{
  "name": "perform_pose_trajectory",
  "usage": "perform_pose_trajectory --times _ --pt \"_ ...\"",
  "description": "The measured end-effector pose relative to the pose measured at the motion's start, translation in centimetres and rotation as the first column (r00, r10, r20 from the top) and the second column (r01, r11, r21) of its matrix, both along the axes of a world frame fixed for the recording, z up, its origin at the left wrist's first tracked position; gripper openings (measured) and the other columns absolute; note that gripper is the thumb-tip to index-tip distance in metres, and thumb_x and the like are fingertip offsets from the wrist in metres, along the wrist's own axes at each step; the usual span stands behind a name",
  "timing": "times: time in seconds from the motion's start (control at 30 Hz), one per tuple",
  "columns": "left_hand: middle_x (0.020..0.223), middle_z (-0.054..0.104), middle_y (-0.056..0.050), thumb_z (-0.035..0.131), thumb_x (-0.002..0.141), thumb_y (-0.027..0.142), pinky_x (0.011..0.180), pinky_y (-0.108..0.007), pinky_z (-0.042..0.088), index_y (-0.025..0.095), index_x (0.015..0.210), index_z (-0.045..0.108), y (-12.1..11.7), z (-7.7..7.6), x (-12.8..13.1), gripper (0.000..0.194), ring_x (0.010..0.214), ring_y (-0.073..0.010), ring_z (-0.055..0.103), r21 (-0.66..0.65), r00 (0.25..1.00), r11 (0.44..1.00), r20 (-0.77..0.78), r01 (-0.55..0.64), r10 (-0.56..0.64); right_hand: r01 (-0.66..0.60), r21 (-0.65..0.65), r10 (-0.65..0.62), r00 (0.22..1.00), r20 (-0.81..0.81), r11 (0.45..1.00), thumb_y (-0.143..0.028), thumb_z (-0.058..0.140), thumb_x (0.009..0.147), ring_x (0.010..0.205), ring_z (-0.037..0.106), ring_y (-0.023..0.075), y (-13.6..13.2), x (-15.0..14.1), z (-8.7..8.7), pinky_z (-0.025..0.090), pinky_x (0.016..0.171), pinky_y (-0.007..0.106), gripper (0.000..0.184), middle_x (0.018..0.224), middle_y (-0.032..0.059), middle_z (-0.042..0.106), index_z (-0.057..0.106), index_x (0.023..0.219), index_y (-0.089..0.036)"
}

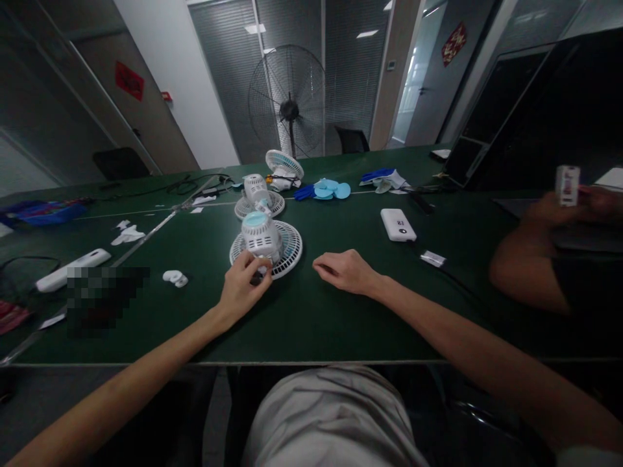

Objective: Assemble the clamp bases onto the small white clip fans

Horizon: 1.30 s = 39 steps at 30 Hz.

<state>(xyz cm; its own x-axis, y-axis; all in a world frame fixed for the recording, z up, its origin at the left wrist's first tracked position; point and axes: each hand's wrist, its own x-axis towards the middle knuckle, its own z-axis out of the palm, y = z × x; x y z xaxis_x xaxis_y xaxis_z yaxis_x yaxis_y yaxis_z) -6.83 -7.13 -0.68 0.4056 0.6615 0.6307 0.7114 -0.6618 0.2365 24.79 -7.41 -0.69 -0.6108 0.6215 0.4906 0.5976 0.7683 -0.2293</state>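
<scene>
A small white fan (292, 256) with a pale blue back cap lies grille-down on the green table. At its near side my left hand (244, 282) has its thumb and fingers closed on a small white part (264, 267) at the fan's base; the fingertips partly cover that part. To the right of the fan, apart from it, my right hand (348, 271) rests with its fingers curled in. Nothing shows in its grip. Just behind stands a second small fan (257, 188), also grille-down. A third small fan (286, 170) sits tilted farther back.
Left of my left hand lies a white plastic piece (176, 278). A white power bank (398, 225) and a black cable (457, 282) are on the right. Pale blue discs (331, 189) lie farther back. Another person's arm (528, 259) reaches in at right, holding a small white box (567, 186).
</scene>
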Motion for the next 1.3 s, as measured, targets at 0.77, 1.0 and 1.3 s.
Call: perform_pose_trajectory --times 0.77,1.0,1.3 --pt "0.145 0.053 -0.022 0.041 0.098 0.033 0.111 -0.056 0.044 0.015 0.143 0.057 2.4 -2.4 -16.0 0.051 0.139 -0.0394 0.049 -0.252 0.859 0.863 -0.401 -0.438 0.319 0.001 0.187 -0.050 0.965 0.257 0.982 -0.044 0.054 0.106 0.072 0.064 0.0165 -2.0 -3.2 -0.4 0.038 0.054 0.027 0.047 0.104 0.0077 0.075 0.055 0.146 -0.019" --pt "0.123 0.066 -0.010 0.053 0.102 0.054 0.092 -0.039 0.053 0.024 0.132 0.059 -0.7 0.7 -4.3 0.043 0.107 -0.0288 0.067 -0.304 0.935 0.953 -0.337 0.004 -0.112 -0.072 0.166 0.033 0.974 0.225 0.983 -0.034 0.055 0.106 0.085 0.067 0.0174 -1.7 -2.8 -0.6 0.044 0.060 0.026 0.028 0.112 0.0072 0.072 0.064 0.129 -0.021" --pt "0.099 0.067 -0.006 0.069 0.091 0.040 0.068 -0.029 0.048 0.019 0.124 0.044 1.6 0.1 2.9 0.046 0.076 -0.0199 0.066 -0.278 0.976 0.940 0.143 0.197 -0.162 -0.135 0.137 0.103 0.970 0.222 0.981 -0.025 0.053 0.105 0.086 0.066 0.0165 -1.8 -2.1 -0.3 0.046 0.060 0.026 0.021 0.113 0.0075 0.070 0.065 0.122 -0.020"
